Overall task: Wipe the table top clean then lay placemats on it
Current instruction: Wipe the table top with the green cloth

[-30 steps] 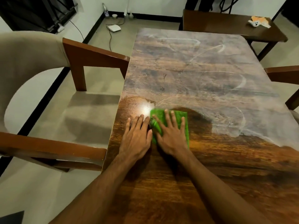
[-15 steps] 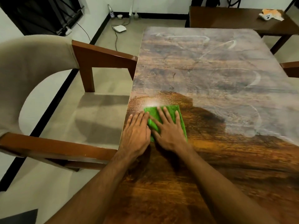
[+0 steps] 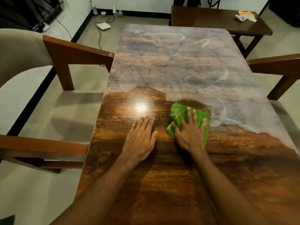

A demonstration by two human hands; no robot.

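The wooden table top (image 3: 178,168) is dark and glossy near me, while its far half (image 3: 178,62) is covered by a pale grey film with white streaks. A green cloth (image 3: 201,116) lies at the border of the two areas. My right hand (image 3: 189,132) presses flat on the cloth with spread, straight fingers. My left hand (image 3: 140,138) rests flat on the bare wood just left of the cloth, fingers straight and together. No placemats are in view.
A wooden armchair with a beige seat (image 3: 53,111) stands at the table's left side. Another chair's arm (image 3: 276,64) juts in on the right. A dark side table (image 3: 211,18) with a small orange-white object (image 3: 245,16) stands behind. Cables and a white device (image 3: 103,26) lie on the floor.
My right hand has slid the green cloth to the right, away from my left hand, widening the dark wiped patch. The left hand stays flat on the wood.
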